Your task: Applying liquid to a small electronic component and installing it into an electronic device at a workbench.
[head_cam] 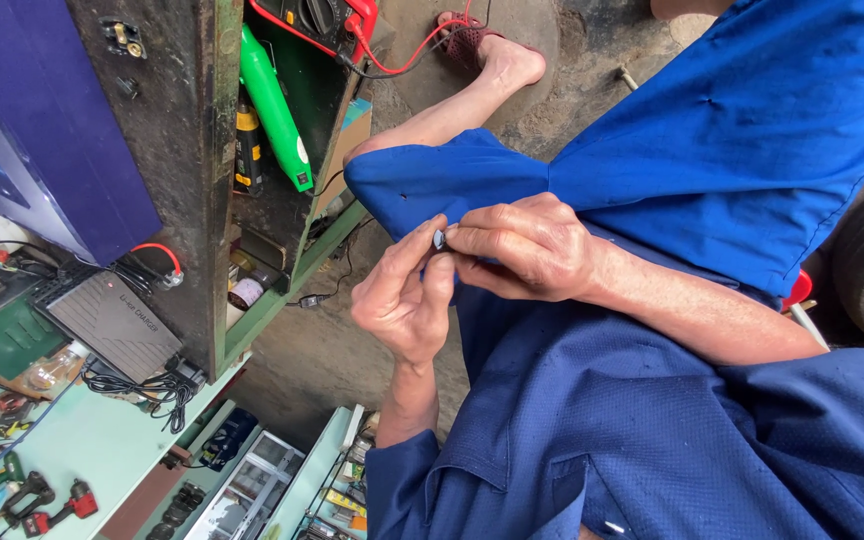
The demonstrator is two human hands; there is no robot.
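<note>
Small part (439, 239): tiny, pale, pinched between both hands' fingertips.
Left hand (402, 300): fingers closed on it.
Right hand (527, 248): fingers closed on it.

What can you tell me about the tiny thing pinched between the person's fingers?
The small part is a pale bluish-white piece, mostly hidden, too small to identify. It is held at the fingertips of both hands: the left hand from below, the right hand from beside, over a blue-trousered knee.
</note>
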